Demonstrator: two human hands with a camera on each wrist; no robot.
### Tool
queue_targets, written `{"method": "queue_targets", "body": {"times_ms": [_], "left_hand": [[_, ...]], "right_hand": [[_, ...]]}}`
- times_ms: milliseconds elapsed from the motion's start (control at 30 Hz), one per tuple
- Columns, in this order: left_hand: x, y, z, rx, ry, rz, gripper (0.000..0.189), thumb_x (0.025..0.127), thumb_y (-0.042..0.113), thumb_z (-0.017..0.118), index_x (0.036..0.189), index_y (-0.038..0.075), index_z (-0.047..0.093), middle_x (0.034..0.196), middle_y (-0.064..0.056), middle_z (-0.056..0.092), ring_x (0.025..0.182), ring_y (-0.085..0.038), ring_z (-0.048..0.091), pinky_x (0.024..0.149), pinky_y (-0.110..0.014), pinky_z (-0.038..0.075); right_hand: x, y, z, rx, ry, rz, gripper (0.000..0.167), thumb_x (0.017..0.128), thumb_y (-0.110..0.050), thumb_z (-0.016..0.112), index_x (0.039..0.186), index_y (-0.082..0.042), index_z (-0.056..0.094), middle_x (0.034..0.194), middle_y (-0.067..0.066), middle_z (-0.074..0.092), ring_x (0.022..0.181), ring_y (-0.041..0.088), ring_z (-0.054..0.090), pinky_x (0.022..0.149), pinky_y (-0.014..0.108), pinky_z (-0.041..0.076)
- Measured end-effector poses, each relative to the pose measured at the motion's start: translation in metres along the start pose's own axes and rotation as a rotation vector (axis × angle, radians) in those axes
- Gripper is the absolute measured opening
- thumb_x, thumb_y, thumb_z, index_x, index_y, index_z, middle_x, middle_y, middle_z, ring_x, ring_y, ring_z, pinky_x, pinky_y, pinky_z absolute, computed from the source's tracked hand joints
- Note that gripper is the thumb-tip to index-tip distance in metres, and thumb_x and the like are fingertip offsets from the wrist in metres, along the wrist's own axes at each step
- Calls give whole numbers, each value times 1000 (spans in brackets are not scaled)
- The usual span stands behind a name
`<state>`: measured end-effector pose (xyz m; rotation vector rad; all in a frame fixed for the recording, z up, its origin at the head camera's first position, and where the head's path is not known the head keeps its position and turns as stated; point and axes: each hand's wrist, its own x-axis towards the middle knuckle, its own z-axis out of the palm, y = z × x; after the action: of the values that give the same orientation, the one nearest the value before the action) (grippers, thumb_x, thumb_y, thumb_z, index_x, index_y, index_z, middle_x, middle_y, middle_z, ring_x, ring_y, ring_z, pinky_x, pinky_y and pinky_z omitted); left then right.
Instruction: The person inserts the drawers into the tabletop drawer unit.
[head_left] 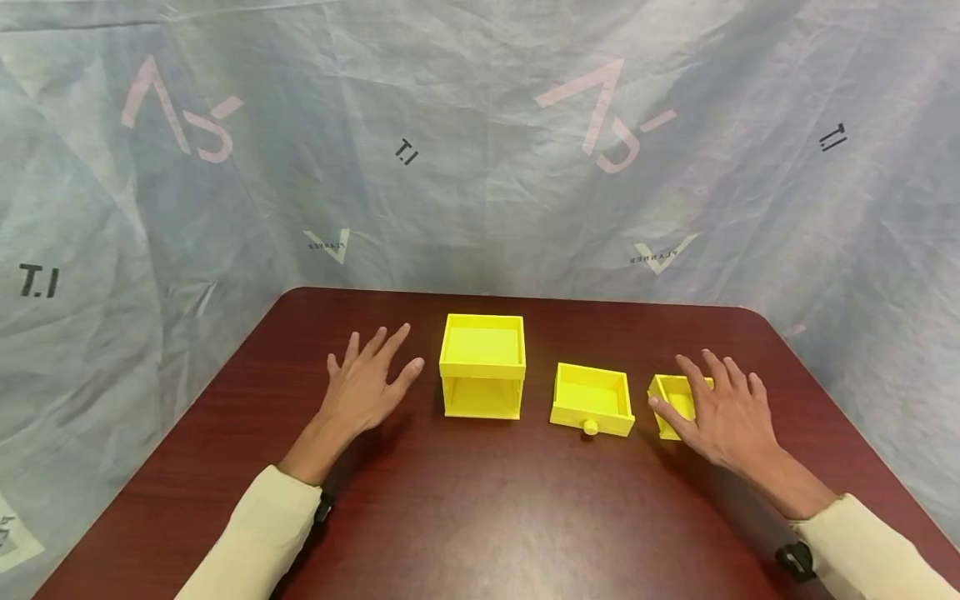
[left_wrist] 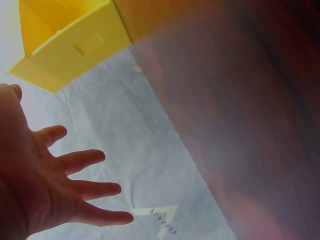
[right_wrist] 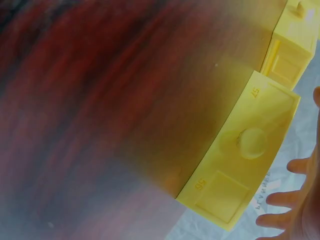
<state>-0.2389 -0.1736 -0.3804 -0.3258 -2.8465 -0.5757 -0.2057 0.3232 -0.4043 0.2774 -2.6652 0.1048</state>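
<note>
A yellow cabinet-like box (head_left: 483, 354) with an open front and a shallow tray top stands on the table; its side (left_wrist: 80, 50) shows in the left wrist view. Left of it, my left hand (head_left: 363, 390) is spread with nothing in it. A yellow drawer (head_left: 592, 396) with a round front knob lies to the right of the cabinet. Farther right is a second yellow drawer (head_left: 677, 390), partly hidden by my right hand (head_left: 731, 417). That hand's fingers are extended over it, the thumb overlapping its left edge. The right wrist view shows a drawer's knobbed front (right_wrist: 230, 155) beside the fingers.
The dark reddish-brown tabletop (head_left: 480, 500) has rounded far corners. Behind it and at both sides hangs a grey printed sheet (head_left: 480, 167). Dark bands sit at both cuffs of the light sleeves (head_left: 255, 533).
</note>
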Motion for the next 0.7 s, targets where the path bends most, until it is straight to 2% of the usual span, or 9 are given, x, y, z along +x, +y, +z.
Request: {"method": "queue_targets", "body": {"times_ms": [200,333,467,700], "left_hand": [[1,10,2,-81,43,33,71,98,69,34,159,34,23,157,-13,37,144,-50,21,103,-80,8],[4,14,5,-105,52,45,69,99,67,34,159,33,27,155,-9,42,143,-49,25,103,-80,9],[6,18,8,-157,40,51,66,100,66,32,158,35,26,156,-5,41,144,-47,26,103,-80,9],[9,24,12,-300,20,90,59,102,60,35,158,42,24,158,-1,37,144,-43,29,106,-76,9]], "right_hand": [[-1,-1,0,7,25,1,78,87,-62,62,140,-6,48,138,32,43,123,54,39,95,70,29],[-1,-2,0,12,36,9,77,86,-62,63,139,-6,50,133,32,47,118,54,43,89,70,35],[-2,-2,0,1,41,11,78,86,-62,63,138,-5,50,129,33,48,113,55,46,84,69,38],[0,-3,0,8,44,14,77,86,-61,63,138,-5,50,128,32,48,113,54,46,83,69,38]]}}
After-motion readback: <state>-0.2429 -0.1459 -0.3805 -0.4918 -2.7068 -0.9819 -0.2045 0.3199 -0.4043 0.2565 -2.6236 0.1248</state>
